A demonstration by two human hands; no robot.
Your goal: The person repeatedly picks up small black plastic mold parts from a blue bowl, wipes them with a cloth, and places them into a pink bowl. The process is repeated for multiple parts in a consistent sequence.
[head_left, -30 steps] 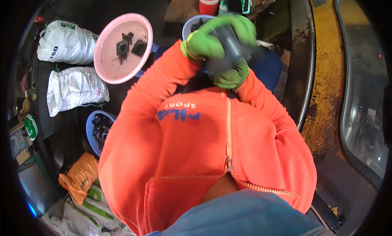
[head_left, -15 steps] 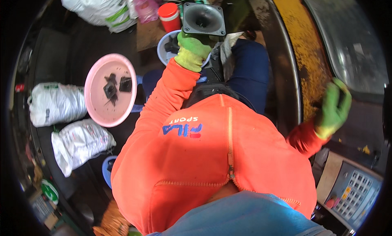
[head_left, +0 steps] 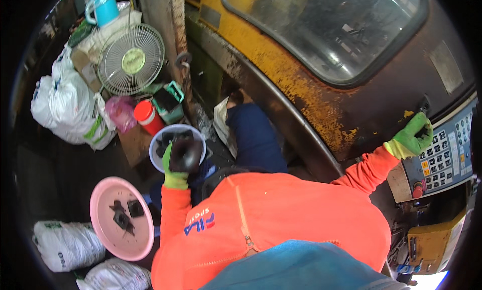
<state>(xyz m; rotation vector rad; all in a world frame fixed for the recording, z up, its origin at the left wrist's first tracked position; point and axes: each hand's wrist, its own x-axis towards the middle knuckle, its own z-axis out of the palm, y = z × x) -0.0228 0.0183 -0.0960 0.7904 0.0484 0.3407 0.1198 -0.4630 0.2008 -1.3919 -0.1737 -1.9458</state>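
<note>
- My left hand (head_left: pixel 176 172), in a green glove, is closed around a dark, rounded moulded part (head_left: pixel 186 153), holding it up just over the pale blue basin (head_left: pixel 156 142).
- My right hand (head_left: pixel 412 137), also gloved in green, is stretched far out to the side and rests on the upper left corner of the machine's keypad panel (head_left: pixel 444 154); whether a finger is pressing a key I cannot tell.
- Done so far, as I judge it: one part is in my grip, and several dark pieces already lie in the blue basin beneath my left hand.
- Below and to the outside of my left hand, the pink basin (head_left: pixel 103 230) holds a few dark scraps.
- Left to do, I think: set this part down and deal with the panel.
- Beyond my left hand stand a red cup (head_left: pixel 149 117) and a small fan (head_left: pixel 131 59).
</note>
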